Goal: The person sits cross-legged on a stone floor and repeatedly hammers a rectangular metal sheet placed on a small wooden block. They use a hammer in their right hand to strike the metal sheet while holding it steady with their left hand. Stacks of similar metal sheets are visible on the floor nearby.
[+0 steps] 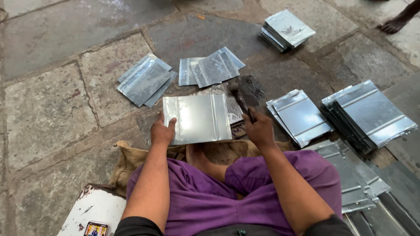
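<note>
While left-hand fingers pinch the metal sheet, right-hand fingers wrap the hammer.

stone floor grey slabs | two loose heaps of metal sheets lying flat | neat stack far off | ribbed sheet stacks at right, more piled near the knee | burlap sack underfoot | white box with small picture card | a bare foot at top right

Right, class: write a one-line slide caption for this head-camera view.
Seated on stone floor, left hand steadies metal sheet; right hand grips hammer.
</note>
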